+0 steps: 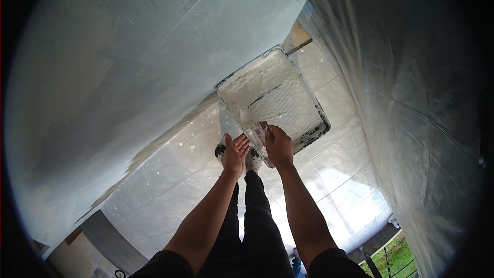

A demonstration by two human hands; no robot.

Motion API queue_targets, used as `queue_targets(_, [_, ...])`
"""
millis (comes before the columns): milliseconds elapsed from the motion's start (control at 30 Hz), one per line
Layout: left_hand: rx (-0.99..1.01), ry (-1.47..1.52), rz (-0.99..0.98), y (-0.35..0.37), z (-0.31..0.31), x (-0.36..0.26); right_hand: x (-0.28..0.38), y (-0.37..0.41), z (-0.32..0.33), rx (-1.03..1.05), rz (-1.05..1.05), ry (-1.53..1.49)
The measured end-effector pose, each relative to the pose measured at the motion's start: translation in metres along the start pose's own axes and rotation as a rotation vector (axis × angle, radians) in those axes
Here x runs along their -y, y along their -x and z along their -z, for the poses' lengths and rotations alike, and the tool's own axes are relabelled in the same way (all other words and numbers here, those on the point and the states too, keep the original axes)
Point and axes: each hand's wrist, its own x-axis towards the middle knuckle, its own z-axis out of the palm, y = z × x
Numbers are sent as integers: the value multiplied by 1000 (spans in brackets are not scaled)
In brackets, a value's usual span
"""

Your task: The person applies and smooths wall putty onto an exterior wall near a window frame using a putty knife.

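Note:
A paint tray (309,92) with a dark-smeared rim holds thick off-white paint, spread over its ribbed slope. At its near end, my right hand (279,146) is closed around what looks like a paintbrush (261,131), reddish and smeared with white; my fingers hide part of it. The brush is over the tray's near left rim. Just left of it, my left hand (236,154) is open and holds nothing, its palm turned toward the brush and its fingers stretched out.
A whitish, streaked wall (128,62) rises on the left. Clear plastic sheeting (401,108) hangs at the right. Tiles with white spots (180,175) cover the floor, and my feet in spotted footwear (253,162) stand near the tray. Grass (399,257) shows beyond a railing at the lower right.

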Motion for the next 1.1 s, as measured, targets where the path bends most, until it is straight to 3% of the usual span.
queue_targets(133, [26,15,19,0,4,-5,-6,-2,7,-138,11,-136])
queue_targets(267, [30,41,32,4,-1,-8,-13,-1,10,5,27,7])
queue_targets(367, [22,55,32,3,0,-8,-4,1,16,-44,-109,-164])
queue_targets(500, [17,73,33,-1,1,-1,-16,3,5,16,75,-2])
queue_targets(600, [5,83,32,-1,1,-2,-4,-2,16,-128,-115,-177])
queue_targets(733, [6,86,41,0,2,0,-19,-7,3,84,-18,-5])
queue_targets(833, [17,70,48,5,2,-4,2,-13,28,-34,-87,-125])
queue_targets(900, [30,63,58,10,3,-2,9,-12,39,-22,-160,-209])
queue_targets(1000, [55,60,71,11,3,3,-11,0,29,169,2,-90])
queue_targets(1100, [53,69,74,11,6,11,-10,14,28,85,-116,-150])
